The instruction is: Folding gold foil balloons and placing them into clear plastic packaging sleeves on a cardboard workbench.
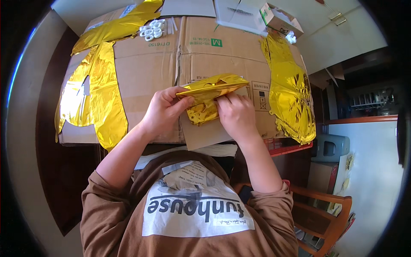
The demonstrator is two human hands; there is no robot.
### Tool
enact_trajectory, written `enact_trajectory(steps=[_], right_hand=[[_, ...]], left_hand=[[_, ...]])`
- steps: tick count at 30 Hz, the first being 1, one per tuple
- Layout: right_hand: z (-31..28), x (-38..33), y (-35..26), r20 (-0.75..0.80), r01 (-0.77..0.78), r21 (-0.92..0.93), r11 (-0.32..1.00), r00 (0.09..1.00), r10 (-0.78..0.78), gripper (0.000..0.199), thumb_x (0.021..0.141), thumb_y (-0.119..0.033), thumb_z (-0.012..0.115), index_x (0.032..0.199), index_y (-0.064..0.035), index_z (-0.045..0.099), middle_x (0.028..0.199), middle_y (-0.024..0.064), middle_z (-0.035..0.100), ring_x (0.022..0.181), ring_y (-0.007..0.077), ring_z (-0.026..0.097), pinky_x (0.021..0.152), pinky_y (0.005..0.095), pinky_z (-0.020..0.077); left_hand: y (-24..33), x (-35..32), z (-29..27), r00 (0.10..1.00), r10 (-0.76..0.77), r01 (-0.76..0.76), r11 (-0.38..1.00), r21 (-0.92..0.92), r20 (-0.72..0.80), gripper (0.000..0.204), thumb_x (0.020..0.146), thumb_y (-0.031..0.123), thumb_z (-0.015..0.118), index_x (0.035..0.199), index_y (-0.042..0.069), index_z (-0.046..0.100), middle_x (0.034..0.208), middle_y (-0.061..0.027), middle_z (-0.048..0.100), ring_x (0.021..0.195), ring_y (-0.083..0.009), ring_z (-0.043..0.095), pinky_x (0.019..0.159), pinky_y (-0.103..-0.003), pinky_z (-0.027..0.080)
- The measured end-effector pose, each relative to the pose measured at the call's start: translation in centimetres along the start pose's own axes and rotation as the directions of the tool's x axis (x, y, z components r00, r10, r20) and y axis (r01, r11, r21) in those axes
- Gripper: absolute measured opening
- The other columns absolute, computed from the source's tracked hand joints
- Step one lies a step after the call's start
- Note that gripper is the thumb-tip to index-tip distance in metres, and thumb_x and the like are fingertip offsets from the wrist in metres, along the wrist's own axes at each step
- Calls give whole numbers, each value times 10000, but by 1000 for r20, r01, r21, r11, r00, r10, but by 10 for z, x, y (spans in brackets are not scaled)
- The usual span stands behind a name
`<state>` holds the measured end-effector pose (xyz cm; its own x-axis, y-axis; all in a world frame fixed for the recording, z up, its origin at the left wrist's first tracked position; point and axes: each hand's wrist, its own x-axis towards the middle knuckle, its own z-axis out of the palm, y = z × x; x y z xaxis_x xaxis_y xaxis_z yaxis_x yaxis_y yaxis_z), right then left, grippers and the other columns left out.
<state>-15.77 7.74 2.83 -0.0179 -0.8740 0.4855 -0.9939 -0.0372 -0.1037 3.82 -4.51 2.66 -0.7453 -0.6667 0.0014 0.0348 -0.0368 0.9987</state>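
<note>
Gold foil balloon point(210, 96) pinched between two hands.

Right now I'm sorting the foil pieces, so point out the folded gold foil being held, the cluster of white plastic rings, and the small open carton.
folded gold foil point(212, 88), head view, its upper creased panel.
white plastic rings point(152, 29), head view, middle of the cluster.
small open carton point(282, 20), head view, its side wall.
</note>
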Motion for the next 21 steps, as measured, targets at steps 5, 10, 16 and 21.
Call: enact_trajectory(steps=[5,10,16,21], right_hand=[[18,-7,-6,-73,-149,-113,982,987,142,113,833,-114,745,882,-67,655,813,105,640,744,312,654,703,436,523],[21,-22,-15,-90,-295,181,938,945,315,173,820,-119,732,964,-67,650,899,91,647,715,291,620,712,439,473],[-6,-33,-23,-71,-73,66,995,994,78,249,808,-129,754,1042,-73,691,996,33,671,904,221,595,827,391,419],[-16,-45,-22,-108,-54,89,995,992,63,276,804,-118,751,1066,-45,705,1073,57,699,833,238,610,771,378,446]], left_hand=[[-4,4,-7,1000,-21,20,999,45,20,184,1016,69,649,1165,-35,679,987,5,707,903,-37,606,823,-214,512],[-1,3,-6,999,-52,52,999,15,-11,198,1015,81,656,1177,-30,679,970,21,700,884,-31,604,785,-205,503],[-5,0,-4,998,-7,9,999,38,-67,179,1004,80,670,1149,-25,684,943,12,703,880,-38,608,777,-217,509],[3,-8,3,934,349,-337,782,525,79,199,895,-4,705,1094,1,698,943,-75,716,888,-177,685,803,-317,558]])
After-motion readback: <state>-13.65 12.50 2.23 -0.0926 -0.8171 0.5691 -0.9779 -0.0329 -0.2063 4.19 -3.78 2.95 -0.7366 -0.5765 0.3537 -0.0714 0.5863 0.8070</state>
